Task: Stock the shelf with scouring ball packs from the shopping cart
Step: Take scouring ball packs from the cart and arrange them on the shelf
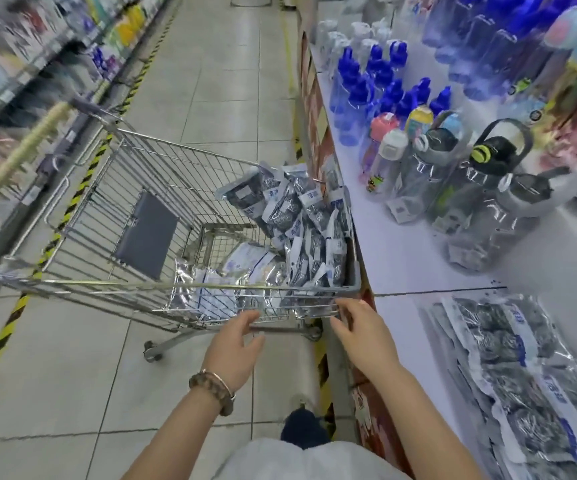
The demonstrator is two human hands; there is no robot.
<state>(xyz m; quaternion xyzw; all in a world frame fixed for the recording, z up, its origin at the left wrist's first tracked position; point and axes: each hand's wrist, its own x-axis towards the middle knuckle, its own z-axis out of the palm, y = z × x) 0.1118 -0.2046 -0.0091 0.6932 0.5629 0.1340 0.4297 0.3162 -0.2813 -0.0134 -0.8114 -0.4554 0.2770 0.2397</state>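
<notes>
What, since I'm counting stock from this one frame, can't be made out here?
Head view only:
- Scouring ball packs in the shopping cart: piled up, lower ones hidden, so no count.
- Shelved packs: cut off by the right and bottom edges.
- Left aisle shelving: motion-blurred, products unreadable.
- Pack labels: print too small and blurred.

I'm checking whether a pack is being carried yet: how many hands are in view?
2. The left hand is open by the near rim of the shopping cart; the right hand is open at its near right corner. Both are empty.
</notes>
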